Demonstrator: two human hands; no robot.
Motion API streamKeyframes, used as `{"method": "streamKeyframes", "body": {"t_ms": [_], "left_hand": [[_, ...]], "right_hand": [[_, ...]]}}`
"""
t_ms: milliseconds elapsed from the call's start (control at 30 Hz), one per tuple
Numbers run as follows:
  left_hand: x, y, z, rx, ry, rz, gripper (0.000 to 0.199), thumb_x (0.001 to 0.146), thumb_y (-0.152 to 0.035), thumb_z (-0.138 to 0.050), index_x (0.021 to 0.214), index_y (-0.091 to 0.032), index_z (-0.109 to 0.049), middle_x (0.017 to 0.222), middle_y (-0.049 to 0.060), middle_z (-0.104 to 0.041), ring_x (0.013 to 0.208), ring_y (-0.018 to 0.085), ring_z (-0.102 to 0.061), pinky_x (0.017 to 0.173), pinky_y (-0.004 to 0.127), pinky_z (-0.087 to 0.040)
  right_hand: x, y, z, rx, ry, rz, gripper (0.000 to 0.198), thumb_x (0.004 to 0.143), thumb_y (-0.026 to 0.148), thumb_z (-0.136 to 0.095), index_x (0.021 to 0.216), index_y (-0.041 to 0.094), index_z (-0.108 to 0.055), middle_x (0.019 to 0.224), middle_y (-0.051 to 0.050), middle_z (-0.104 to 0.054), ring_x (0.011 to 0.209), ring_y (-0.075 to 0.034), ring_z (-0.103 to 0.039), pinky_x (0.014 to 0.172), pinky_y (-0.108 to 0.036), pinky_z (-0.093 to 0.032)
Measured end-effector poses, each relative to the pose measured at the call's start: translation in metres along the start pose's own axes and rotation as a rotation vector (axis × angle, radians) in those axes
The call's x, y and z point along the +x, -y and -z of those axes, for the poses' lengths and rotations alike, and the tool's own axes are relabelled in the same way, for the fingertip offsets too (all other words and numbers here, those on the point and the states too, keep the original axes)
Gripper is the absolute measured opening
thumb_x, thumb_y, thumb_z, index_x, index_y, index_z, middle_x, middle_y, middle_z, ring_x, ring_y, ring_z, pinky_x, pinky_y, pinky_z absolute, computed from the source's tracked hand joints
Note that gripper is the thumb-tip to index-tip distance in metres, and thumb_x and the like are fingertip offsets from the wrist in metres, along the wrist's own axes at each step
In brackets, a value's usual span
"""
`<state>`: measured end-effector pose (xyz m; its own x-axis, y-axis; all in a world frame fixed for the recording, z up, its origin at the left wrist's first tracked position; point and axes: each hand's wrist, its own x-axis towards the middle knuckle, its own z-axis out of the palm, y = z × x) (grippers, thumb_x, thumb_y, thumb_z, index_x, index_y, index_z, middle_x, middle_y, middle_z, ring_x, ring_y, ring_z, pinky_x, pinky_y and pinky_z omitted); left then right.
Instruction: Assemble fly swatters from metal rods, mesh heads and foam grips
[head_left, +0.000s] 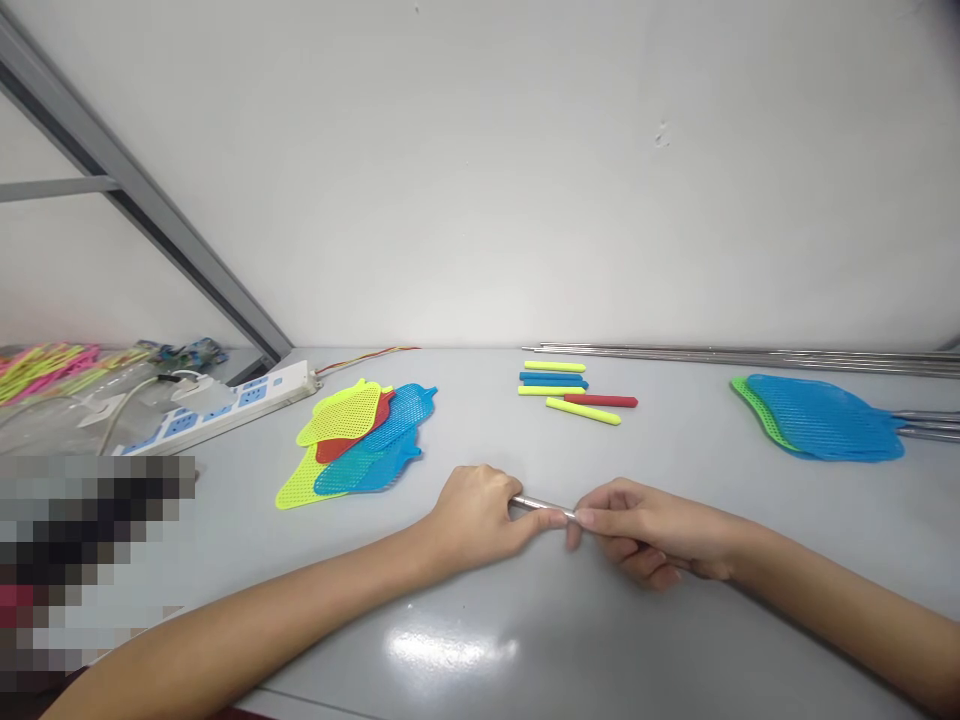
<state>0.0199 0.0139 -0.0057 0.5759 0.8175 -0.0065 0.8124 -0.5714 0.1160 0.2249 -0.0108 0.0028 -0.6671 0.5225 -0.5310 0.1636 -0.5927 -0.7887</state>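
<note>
My left hand [480, 515] and my right hand [652, 530] meet near the front of the grey table [675, 640], both pinching a short thin metal rod [541, 504] that spans between their fingertips. Only the rod's middle shows; its ends are hidden in my fingers. Behind my hands lies a loose pile of yellow, red and blue fly swatter heads [360, 440]. Several coloured plastic handles [574, 390], yellow, blue and red, lie further back in the centre.
Blue and green assembled swatters [821, 418] lie at the right with metal shafts pointing right. Long metal rods [750, 353] run along the wall. A white power strip [225, 400] and bagged coloured parts [52, 365] sit at the left.
</note>
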Motion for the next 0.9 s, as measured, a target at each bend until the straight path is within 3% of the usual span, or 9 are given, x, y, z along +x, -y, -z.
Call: {"method": "streamKeyframes", "body": {"t_ms": [733, 900], "left_hand": [[-0.005, -0.01, 0.006, -0.028, 0.1, -0.046, 0.046, 0.079, -0.05, -0.03, 0.055, -0.016, -0.05, 0.053, 0.003, -0.056, 0.049, 0.015, -0.052, 0.043, 0.025, -0.02], [-0.003, -0.01, 0.006, -0.022, 0.087, -0.064, 0.05, 0.079, -0.053, -0.028, 0.055, -0.016, -0.05, 0.052, 0.003, -0.055, 0.047, 0.015, -0.051, 0.042, 0.025, -0.019]], "right_hand": [[0.0, -0.001, -0.006, -0.118, -0.06, -0.011, 0.032, 0.074, 0.046, -0.05, 0.084, 0.016, -0.054, 0.054, 0.007, -0.026, 0.04, -0.002, -0.021, 0.034, -0.015, -0.016], [0.0, 0.0, -0.007, -0.099, -0.064, -0.025, 0.033, 0.073, 0.047, -0.051, 0.083, 0.016, -0.055, 0.054, 0.007, -0.026, 0.04, -0.002, -0.021, 0.034, -0.015, -0.016]]}}
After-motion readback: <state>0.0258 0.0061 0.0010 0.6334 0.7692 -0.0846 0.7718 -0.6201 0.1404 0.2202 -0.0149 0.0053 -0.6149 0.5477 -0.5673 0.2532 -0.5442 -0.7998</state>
